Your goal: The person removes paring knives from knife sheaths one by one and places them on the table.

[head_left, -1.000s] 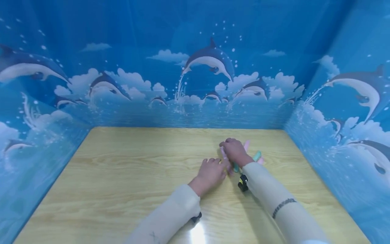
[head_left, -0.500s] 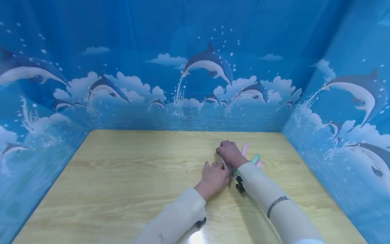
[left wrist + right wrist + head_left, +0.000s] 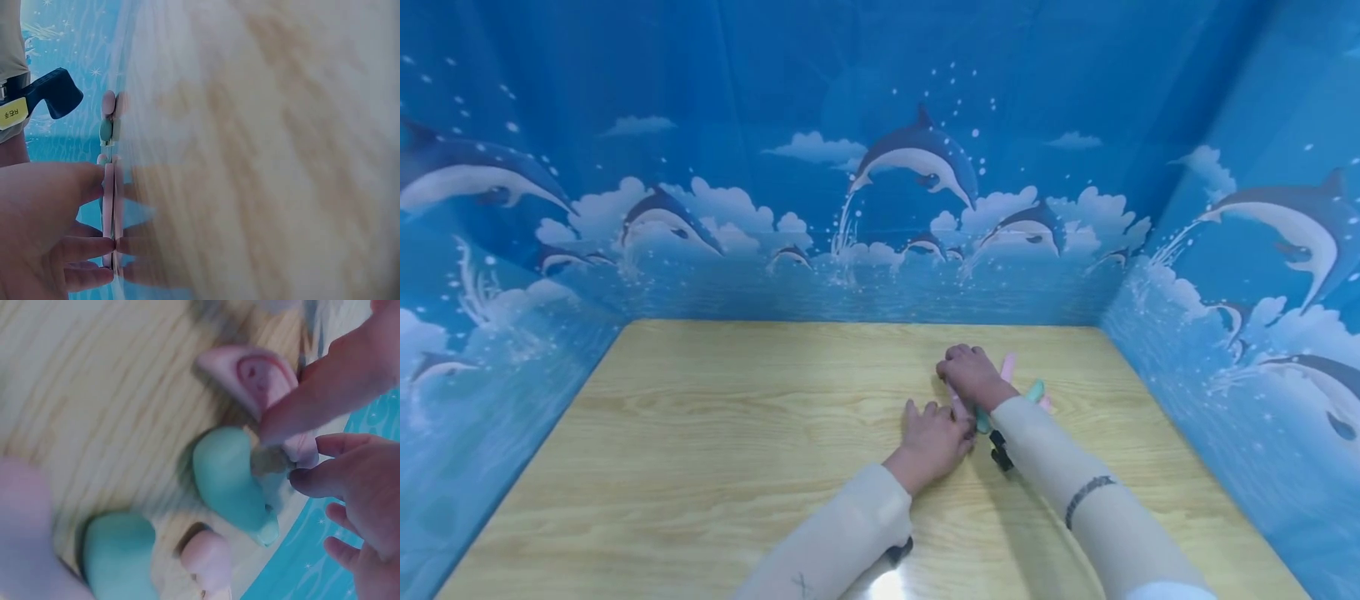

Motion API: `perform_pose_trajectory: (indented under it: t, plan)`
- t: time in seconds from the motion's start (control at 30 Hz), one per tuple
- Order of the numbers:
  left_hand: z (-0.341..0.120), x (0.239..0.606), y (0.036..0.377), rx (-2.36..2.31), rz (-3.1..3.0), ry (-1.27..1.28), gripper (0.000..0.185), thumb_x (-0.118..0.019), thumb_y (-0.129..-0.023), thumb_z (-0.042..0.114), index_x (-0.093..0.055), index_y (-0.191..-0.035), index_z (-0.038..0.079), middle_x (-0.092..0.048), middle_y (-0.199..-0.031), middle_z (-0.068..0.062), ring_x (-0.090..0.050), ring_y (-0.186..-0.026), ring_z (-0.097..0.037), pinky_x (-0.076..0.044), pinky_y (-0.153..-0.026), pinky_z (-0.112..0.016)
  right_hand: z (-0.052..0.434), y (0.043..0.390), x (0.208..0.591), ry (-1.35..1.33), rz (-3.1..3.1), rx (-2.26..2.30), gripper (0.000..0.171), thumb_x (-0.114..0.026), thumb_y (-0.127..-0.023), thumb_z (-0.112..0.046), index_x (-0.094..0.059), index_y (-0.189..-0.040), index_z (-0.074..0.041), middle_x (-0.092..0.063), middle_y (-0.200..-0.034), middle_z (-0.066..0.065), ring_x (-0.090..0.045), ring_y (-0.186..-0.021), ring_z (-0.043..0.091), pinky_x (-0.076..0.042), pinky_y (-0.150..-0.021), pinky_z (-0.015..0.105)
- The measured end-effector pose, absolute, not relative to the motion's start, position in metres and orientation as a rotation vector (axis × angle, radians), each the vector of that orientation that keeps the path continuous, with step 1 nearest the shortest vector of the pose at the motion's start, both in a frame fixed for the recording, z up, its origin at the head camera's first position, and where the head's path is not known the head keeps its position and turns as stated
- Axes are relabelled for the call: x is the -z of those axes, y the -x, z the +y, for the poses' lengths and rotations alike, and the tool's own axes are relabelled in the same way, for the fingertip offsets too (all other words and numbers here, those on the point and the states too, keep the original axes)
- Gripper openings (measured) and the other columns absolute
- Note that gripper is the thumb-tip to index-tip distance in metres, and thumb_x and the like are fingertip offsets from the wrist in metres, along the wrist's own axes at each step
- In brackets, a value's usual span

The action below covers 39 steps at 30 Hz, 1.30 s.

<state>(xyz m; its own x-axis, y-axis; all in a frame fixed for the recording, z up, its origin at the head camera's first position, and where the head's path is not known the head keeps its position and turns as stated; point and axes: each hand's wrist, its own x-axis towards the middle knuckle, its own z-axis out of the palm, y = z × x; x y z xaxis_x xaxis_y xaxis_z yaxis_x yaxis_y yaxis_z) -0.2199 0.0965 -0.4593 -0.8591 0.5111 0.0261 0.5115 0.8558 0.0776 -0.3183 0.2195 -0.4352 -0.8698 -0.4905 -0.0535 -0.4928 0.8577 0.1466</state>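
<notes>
- Pink piece (image 3: 957, 406): between both hands, right half of worktop (image 3: 722, 433), nearer far edge than near one.
- Its long axis runs roughly far edge to near edge, slanted; far end leans toward the left edge, near end toward the right. Lies low along the surface in left wrist view; ends partly covered by fingers.
- Left hand (image 3: 931, 440): thumb and fingers around the near end, holding it.
- Right hand (image 3: 973, 377): thumb and fingertips pinch toward the far end; exact contact partly hidden.
- Green, count 2: near green piece (image 3: 983, 422) just right of the pink piece, partly under the right hand; far green piece (image 3: 1037, 390) farther toward right edge, visible end aimed at far right corner.
- Other pink, 2 visible parts: upper pink part (image 3: 1008, 367), end toward far edge, leaning right; lower pink part (image 3: 1046, 403) beside far green piece. Can't tell if joined.
- Hands 2; black wrist camera (image 3: 56, 94) with yellow label on right sleeve.
- Dolphin backdrop (image 3: 850, 83) behind far edge.
</notes>
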Motion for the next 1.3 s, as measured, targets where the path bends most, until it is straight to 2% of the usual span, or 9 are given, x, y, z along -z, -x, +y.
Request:
perform_pose_trajectory:
  t: [0.4,0.63,0.87,1.13,1.3]
  plan:
    - [0.097,0.457,0.218,0.132,-3.042,0.809,0.042,-0.04,-0.101,0.05,-0.05,-0.139,0.036,-0.055,-0.139,-0.002,-0.047,-0.129,-0.028,-0.026,-0.109,-0.066,0.222,0.321,0.433,0.791,2.991,-0.234,0.022,-0.061,-0.093,-0.006,-0.07,-0.111,-0.015,-0.062,-0.119,0.012,-0.05,-0.121,0.033,-0.039,-0.105,0.056]
    - [0.097,0.456,0.218,0.049,-3.038,0.8,0.036,-0.053,-0.097,0.046,-0.057,-0.131,0.034,-0.062,-0.129,0.0,-0.051,-0.123,-0.026,-0.029,-0.109,-0.062,0.227,0.322,0.434,0.801,2.997,-0.192,0.022,-0.06,-0.095,-0.008,-0.068,-0.114,-0.014,-0.06,-0.121,0.013,-0.049,-0.122,0.034,-0.037,-0.106,0.058]
    - [0.097,0.453,0.219,-0.011,-3.056,0.781,0.036,-0.058,-0.095,0.042,-0.057,-0.13,0.032,-0.064,-0.126,0.0,-0.054,-0.121,-0.024,-0.027,-0.109,-0.063,0.232,0.32,0.434,0.831,3.014,-0.171,0.02,-0.06,-0.093,-0.004,-0.068,-0.11,-0.013,-0.06,-0.118,0.013,-0.049,-0.12,0.035,-0.037,-0.106,0.059]
    - [0.093,0.449,0.218,-0.036,-3.067,0.765,0.041,-0.068,-0.09,0.022,-0.058,-0.13,0.027,-0.067,-0.12,-0.003,-0.061,-0.11,-0.024,-0.031,-0.108,-0.061,0.237,0.32,0.44,0.823,3.027,-0.208,0.018,-0.056,-0.097,-0.005,-0.065,-0.111,-0.012,-0.059,-0.118,0.014,-0.049,-0.118,0.034,-0.041,-0.102,0.055]
    - [0.089,0.45,0.219,0.01,-3.043,0.721,0.05,-0.066,-0.091,0.016,-0.049,-0.137,0.027,-0.069,-0.113,-0.004,-0.063,-0.104,-0.024,-0.036,-0.104,-0.059,0.239,0.321,0.443,0.824,3.041,-0.236,0.017,-0.053,-0.099,-0.009,-0.064,-0.111,-0.013,-0.058,-0.118,0.014,-0.048,-0.118,0.034,-0.04,-0.102,0.055]
